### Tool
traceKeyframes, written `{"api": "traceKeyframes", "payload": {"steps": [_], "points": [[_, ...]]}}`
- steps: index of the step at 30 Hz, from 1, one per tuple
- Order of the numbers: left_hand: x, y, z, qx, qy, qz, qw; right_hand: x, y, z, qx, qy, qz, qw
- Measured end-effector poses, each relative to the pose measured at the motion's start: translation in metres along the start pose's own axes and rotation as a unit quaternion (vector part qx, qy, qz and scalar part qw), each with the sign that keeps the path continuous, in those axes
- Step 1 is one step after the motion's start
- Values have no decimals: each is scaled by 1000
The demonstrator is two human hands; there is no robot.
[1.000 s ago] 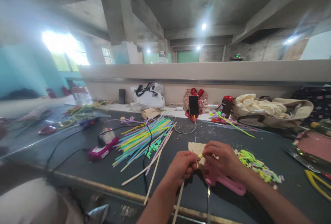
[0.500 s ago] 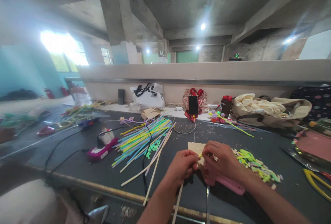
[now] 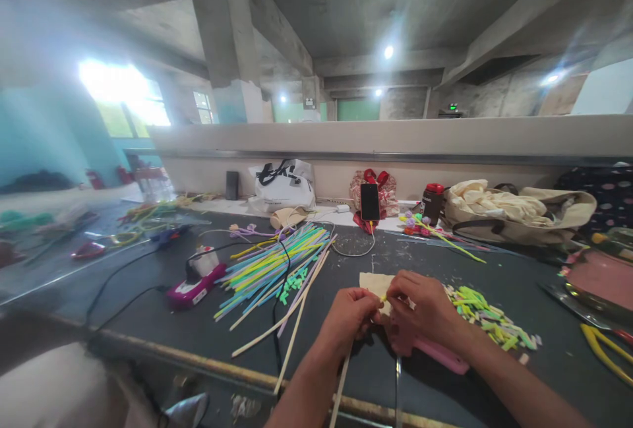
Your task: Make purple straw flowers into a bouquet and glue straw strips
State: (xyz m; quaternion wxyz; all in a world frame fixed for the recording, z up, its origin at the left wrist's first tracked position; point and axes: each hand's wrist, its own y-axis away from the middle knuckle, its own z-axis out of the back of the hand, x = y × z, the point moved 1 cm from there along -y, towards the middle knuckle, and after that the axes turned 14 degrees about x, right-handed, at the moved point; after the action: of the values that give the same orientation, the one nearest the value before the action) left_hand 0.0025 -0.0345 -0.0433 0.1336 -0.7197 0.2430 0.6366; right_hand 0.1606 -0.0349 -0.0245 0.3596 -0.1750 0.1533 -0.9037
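Observation:
My left hand (image 3: 352,314) and my right hand (image 3: 420,303) meet at the front of the dark table, fingers pinched together. Between their fingertips shows a small yellow pipe cleaner piece (image 3: 383,297). A long cream strip (image 3: 340,388) runs down from beneath my left hand over the table edge; its upper end is hidden. Behind the fingers lies a cream cloth or paper sheet (image 3: 373,279). Under my right hand is a pink tool (image 3: 442,354), perhaps a glue gun, mostly covered. Short pipe cleaner pieces (image 3: 489,319), green, yellow and lilac, are heaped right of my right hand.
Long coloured pipe cleaners (image 3: 277,270) lie at left, with mint pieces (image 3: 293,285) and a black cable across them. A purple power strip (image 3: 195,288) sits farther left. Behind are a phone (image 3: 369,202), a bottle (image 3: 432,204) and bags. Yellow-handled scissors (image 3: 606,352) lie far right.
Both hands stay almost in place, with only a slight shift of the fingers around the yellow piece. Nothing else has visibly moved.

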Motion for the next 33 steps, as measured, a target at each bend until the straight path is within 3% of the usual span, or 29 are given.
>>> {"api": "traceKeyframes", "payload": {"steps": [20, 33], "points": [[3, -4, -2, -29, -84, 0, 996, 0, -1, -2, 4, 7, 7, 1000], [5, -5, 1, -21, -85, -11, 996, 3, 0, 2, -3, 10, 27, 1000]]}}
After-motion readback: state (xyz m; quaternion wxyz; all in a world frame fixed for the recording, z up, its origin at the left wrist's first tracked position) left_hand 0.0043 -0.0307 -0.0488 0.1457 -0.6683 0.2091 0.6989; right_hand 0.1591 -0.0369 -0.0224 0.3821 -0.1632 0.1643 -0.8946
